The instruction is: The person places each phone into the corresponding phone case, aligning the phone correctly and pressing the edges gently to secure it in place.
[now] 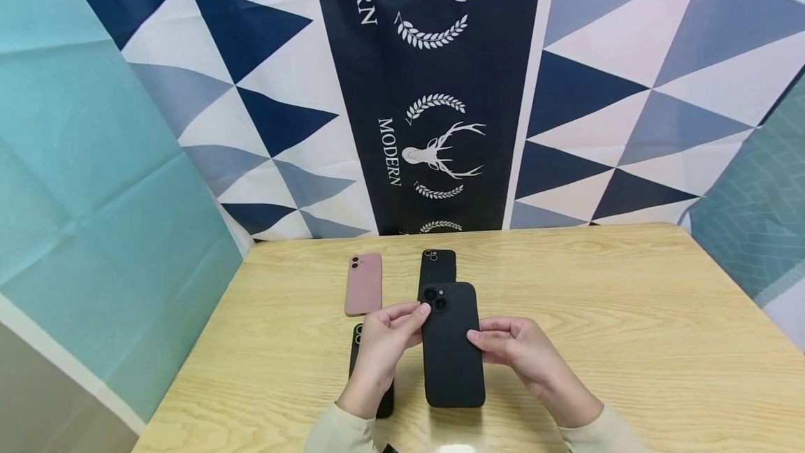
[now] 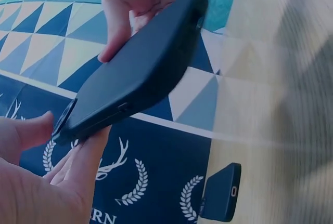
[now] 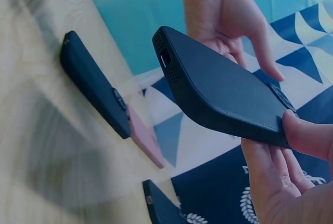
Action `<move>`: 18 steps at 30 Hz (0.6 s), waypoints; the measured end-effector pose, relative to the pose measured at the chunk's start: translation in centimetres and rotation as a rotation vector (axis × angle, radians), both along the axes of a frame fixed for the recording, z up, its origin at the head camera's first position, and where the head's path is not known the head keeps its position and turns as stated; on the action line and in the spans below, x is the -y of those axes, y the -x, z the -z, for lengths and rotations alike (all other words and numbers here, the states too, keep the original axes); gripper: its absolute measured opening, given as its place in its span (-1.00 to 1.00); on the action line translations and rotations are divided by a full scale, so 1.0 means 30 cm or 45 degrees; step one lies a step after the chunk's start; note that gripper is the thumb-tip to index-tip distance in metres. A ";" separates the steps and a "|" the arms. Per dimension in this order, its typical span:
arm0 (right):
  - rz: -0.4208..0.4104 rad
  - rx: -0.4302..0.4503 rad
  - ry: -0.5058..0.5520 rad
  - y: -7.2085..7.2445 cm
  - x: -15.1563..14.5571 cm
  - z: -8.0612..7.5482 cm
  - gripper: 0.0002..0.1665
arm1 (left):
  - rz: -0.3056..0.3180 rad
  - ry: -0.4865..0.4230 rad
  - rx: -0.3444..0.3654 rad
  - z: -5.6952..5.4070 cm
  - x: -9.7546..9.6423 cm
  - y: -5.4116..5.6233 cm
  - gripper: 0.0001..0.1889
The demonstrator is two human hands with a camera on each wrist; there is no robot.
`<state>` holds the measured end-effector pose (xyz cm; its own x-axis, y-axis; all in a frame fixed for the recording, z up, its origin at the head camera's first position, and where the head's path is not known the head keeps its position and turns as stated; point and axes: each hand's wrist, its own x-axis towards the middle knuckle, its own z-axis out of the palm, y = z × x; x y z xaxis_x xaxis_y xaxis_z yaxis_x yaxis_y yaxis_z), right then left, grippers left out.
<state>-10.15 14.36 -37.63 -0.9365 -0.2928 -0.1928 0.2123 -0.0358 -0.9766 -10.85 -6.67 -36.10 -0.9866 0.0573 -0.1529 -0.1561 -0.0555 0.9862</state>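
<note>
A black phone in a matte case (image 1: 454,362) is held up over the table, its back with two camera lenses facing the head camera. My left hand (image 1: 386,341) pinches its upper left edge, thumb beside the lenses and fingers behind. On the opposite edge my right hand (image 1: 522,351) grips it, thumb on the side and fingers underneath. The right wrist view shows the charging port end of the phone (image 3: 218,86) tilted toward that camera. Partly behind my left hand, a second black phone (image 1: 386,403) lies on the table.
A pink phone (image 1: 365,289) lies toward the back left of the wooden table (image 1: 604,313). Another black phone (image 1: 439,268) is behind the held one, its lower part hidden. A patterned cloth (image 1: 585,89) hangs along the table's back edge.
</note>
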 end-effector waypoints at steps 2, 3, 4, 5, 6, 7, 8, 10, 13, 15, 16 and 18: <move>0.026 0.002 -0.005 0.005 -0.005 -0.009 -0.64 | 0.047 0.013 0.004 0.003 0.004 -0.014 -0.57; 0.034 0.000 -0.005 0.007 -0.007 -0.012 -0.64 | 0.065 0.019 0.008 0.006 0.005 -0.022 -0.57; 0.041 -0.003 -0.004 0.009 -0.010 -0.015 -0.65 | 0.079 0.020 0.011 0.008 0.006 -0.029 -0.57; 0.045 -0.005 0.000 0.011 -0.012 -0.017 -0.66 | 0.091 0.026 0.013 0.010 0.006 -0.036 -0.57; 0.047 -0.013 0.003 0.012 -0.014 -0.018 -0.66 | 0.099 0.026 0.015 0.013 0.007 -0.041 -0.59; 0.045 -0.022 0.004 0.012 -0.015 -0.018 -0.66 | 0.105 0.028 0.013 0.016 0.007 -0.046 -0.61; 0.037 -0.029 0.004 0.012 -0.015 -0.017 -0.66 | 0.106 0.033 0.009 0.019 0.007 -0.049 -0.63; 0.014 -0.041 0.004 0.011 -0.014 -0.012 -0.65 | 0.100 0.038 0.000 0.025 0.008 -0.054 -0.66; -0.019 -0.052 -0.014 0.007 -0.005 -0.001 -0.58 | 0.077 0.047 -0.003 0.038 0.012 -0.058 -0.68; -0.021 -0.055 -0.039 0.005 0.003 0.008 -0.53 | 0.058 0.047 0.008 0.051 0.014 -0.060 -0.68; -0.011 -0.056 -0.054 0.004 0.007 0.012 -0.50 | 0.049 0.045 0.017 0.059 0.014 -0.059 -0.68; 0.014 -0.070 -0.098 0.003 0.016 0.019 -0.46 | 0.035 0.041 0.039 0.077 0.014 -0.054 -0.68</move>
